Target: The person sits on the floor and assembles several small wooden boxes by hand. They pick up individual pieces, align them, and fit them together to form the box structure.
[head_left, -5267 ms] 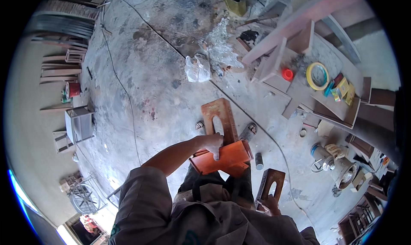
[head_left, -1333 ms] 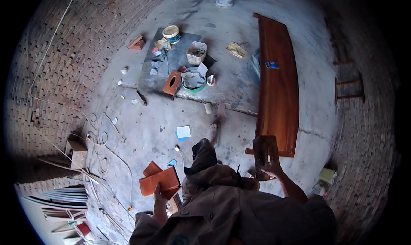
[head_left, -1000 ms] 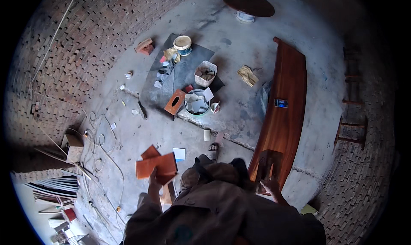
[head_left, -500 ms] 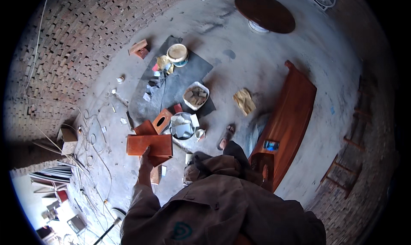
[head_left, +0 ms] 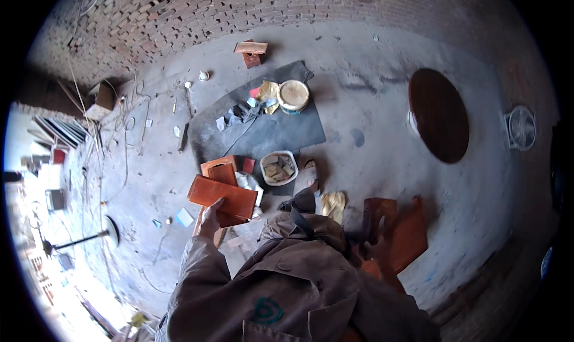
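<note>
My left hand [head_left: 209, 220] grips a varnished reddish-brown wooden box [head_left: 224, 197] at its near edge, thumb on top and the other fingers hidden. Just beyond it, other reddish-brown wooden pieces [head_left: 219, 162] lie close to a round basin holding pale blocks [head_left: 258, 191], which the box partly covers. On my other side, my right hand [head_left: 376, 247] is closed around a darker reddish-brown wooden piece [head_left: 378, 209], with the thumb along its face. Behind that piece, the long polished wooden bench top [head_left: 411, 237] shows in part.
A white tub of blocks [head_left: 279, 168] and a lidded bucket [head_left: 293, 95] stand on a dark mat [head_left: 269, 136]. Crumpled brown paper [head_left: 333, 205] lies near my foot. An oval table [head_left: 439, 116] and a white fan [head_left: 521, 128] are at the right. Cables trail at the left.
My view has swung to the right, so the bench top now sits lower. The wooden piece in my right hand has come up into fuller sight. My left hand still holds the box, now tilted.
</note>
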`<action>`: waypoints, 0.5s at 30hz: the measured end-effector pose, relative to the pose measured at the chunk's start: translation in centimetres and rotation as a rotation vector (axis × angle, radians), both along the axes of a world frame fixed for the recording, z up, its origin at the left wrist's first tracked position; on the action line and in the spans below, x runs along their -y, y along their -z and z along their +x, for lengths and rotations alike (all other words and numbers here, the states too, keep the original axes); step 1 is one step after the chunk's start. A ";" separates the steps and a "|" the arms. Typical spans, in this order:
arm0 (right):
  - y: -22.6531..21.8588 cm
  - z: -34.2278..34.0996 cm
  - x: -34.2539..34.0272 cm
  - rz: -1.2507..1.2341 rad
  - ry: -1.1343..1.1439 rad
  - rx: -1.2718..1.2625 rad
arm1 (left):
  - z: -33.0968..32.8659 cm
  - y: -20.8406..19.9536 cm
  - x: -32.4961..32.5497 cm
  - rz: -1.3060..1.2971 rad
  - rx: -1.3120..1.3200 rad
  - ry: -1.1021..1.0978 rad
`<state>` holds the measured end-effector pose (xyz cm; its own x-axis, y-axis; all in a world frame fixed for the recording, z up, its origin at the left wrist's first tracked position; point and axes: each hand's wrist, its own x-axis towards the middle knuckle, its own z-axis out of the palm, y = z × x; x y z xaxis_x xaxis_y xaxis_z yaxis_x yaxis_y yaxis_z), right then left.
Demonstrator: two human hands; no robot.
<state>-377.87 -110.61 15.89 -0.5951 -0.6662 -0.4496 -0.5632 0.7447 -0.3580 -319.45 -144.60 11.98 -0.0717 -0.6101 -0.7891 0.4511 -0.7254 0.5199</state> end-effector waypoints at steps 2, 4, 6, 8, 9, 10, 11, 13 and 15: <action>-1.6 -4.5 3.6 0.156 -0.082 -0.045 | -4.4 -2.1 1.3 0.010 0.005 -0.039; -3.9 -6.9 6.5 0.361 -0.087 -0.075 | -8.0 -5.8 3.2 -0.009 -0.031 -0.050; -6.8 -11.4 11.2 0.393 -0.104 -0.021 | -12.5 -8.8 6.5 -0.007 0.012 -0.077; -7.2 -12.6 15.8 0.429 -0.170 0.000 | -14.1 -7.5 9.3 0.030 0.076 -0.065; -9.3 -12.7 21.0 0.445 -0.245 -0.026 | -15.1 -6.1 10.5 -0.013 0.044 -0.115; -12.9 -12.5 25.9 0.476 -0.315 -0.061 | -16.2 -5.7 11.7 0.005 0.063 -0.118; -14.7 -12.9 29.7 0.479 -0.164 -0.008 | -17.1 -5.9 13.4 0.016 0.085 -0.121; -15.7 -15.1 35.9 0.500 -0.078 0.036 | -19.0 -6.4 16.2 0.004 0.147 -0.134; -13.2 -18.7 40.2 0.556 -0.219 0.024 | -20.8 -5.6 18.6 -0.071 0.166 -0.150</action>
<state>-396.60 -150.84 29.11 -0.4560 -0.4332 -0.7775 -0.7213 0.6916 0.0378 -340.21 -163.18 17.56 0.1516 -0.6587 -0.7369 0.4549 -0.6154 0.6437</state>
